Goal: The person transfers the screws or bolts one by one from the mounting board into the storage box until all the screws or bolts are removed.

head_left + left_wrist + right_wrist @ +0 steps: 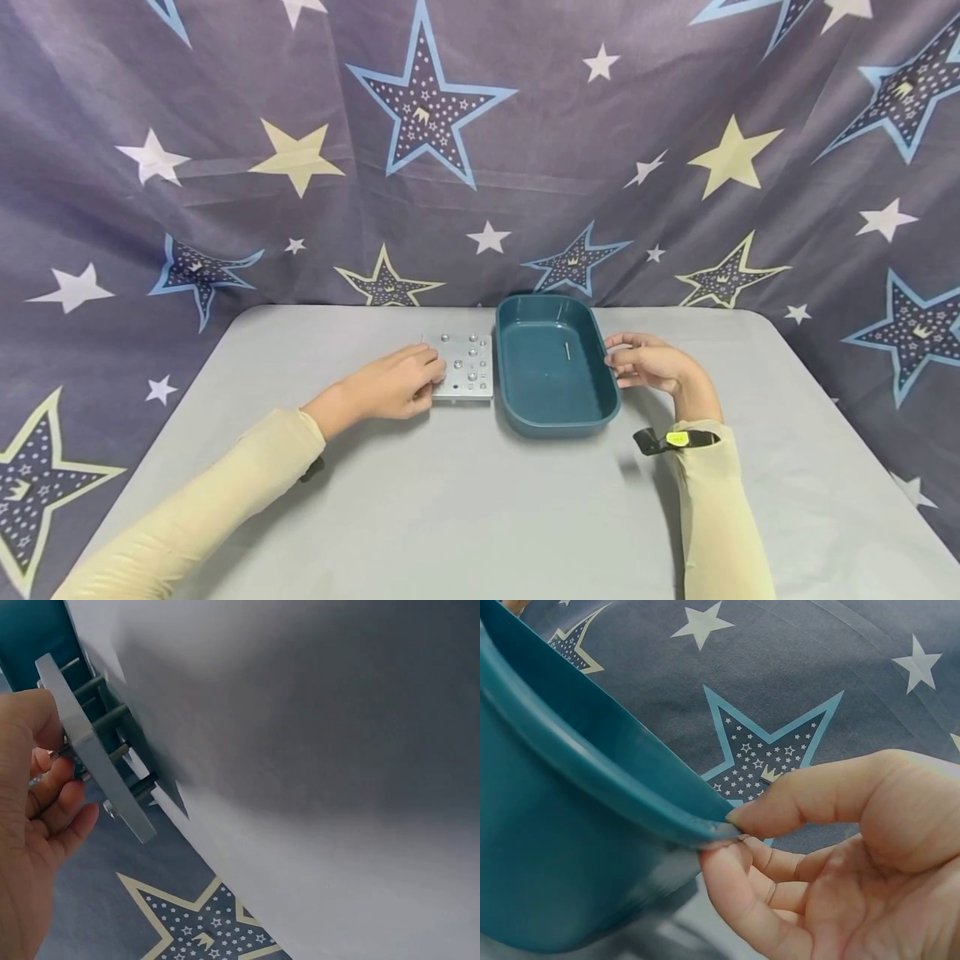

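pinching what looks like one small bolt between thumb and fingers of the left hand, with its long axis roughly square to the face of one metal plate. lying flat on the grey table, just left of one teal tray, with a straight near edge running left to right — cannot tell the plate's long axis, with its left end covered by the hand. studded on top with several bolt heads, too small to count surely, and pierced below by at least five shafts. gripping the long tray, running near to far, by its right rim with the right hand — holding inside one thin pin, likewise pointing near to far.
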The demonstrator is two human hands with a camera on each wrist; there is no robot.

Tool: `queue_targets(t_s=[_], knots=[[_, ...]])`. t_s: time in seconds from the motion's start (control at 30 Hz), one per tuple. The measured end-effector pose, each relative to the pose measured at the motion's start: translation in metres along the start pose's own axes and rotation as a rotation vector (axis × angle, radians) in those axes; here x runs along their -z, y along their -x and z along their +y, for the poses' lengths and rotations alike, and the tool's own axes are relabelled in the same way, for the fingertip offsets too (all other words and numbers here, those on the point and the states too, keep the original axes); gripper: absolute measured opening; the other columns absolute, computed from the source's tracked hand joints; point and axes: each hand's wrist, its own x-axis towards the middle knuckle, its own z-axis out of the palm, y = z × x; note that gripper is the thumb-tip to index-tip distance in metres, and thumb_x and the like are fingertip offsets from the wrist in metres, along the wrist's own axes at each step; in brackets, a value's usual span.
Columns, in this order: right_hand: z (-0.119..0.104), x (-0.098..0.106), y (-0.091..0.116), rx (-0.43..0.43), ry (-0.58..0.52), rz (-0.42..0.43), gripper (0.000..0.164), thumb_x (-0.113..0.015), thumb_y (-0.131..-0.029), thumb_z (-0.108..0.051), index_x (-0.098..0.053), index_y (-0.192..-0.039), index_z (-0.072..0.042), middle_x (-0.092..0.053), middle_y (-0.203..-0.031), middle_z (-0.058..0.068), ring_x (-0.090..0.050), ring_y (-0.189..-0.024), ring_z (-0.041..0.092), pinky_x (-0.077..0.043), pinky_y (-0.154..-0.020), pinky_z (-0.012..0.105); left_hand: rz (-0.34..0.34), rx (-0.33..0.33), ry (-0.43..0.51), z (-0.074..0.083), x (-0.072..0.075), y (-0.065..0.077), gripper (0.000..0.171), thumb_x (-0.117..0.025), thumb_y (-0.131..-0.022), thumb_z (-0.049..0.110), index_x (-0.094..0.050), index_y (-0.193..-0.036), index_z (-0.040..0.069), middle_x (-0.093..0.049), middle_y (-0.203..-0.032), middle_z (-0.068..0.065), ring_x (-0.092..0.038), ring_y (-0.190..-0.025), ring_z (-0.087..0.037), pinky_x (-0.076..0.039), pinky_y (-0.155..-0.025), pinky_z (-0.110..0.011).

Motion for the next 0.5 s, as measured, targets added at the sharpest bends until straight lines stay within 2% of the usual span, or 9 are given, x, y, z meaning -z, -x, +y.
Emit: queue_targets(t_s=[0.3, 0.5], knots=[[-0.0001, 0.0011, -0.0006, 0.004, 0.011, 0.006, 0.039, -0.052, -0.093, -0.004, -0.039, -0.129, 0.000, -0.059, -0.084, -0.007, -0.058, -0.076, 0.005, -0.056, -0.077, 0.027, -0.007, -0.009, 0.014, -0.0018, 0.0067, 0.0027, 0.009, -0.064, -0.085, 0.005, -0.058, -0.085, 0.012, -0.052, -0.079, 0.003, -0.049, -0.077, -0.014, -0.051, -0.080, -0.035], [0.0004, 0.0016, 0.0000, 0.006, 0.009, 0.002, 0.037, -0.052, -0.093, -0.004, -0.041, -0.128, -0.001, -0.060, -0.083, -0.007, -0.058, -0.076, 0.005, -0.056, -0.077, 0.027, -0.032, 0.025, 0.017, -0.0045, 0.0081, 0.0037, 0.014, -0.068, -0.088, 0.007, -0.056, -0.085, 0.012, -0.052, -0.079, 0.003, -0.051, -0.077, -0.014, -0.052, -0.084, -0.037]])
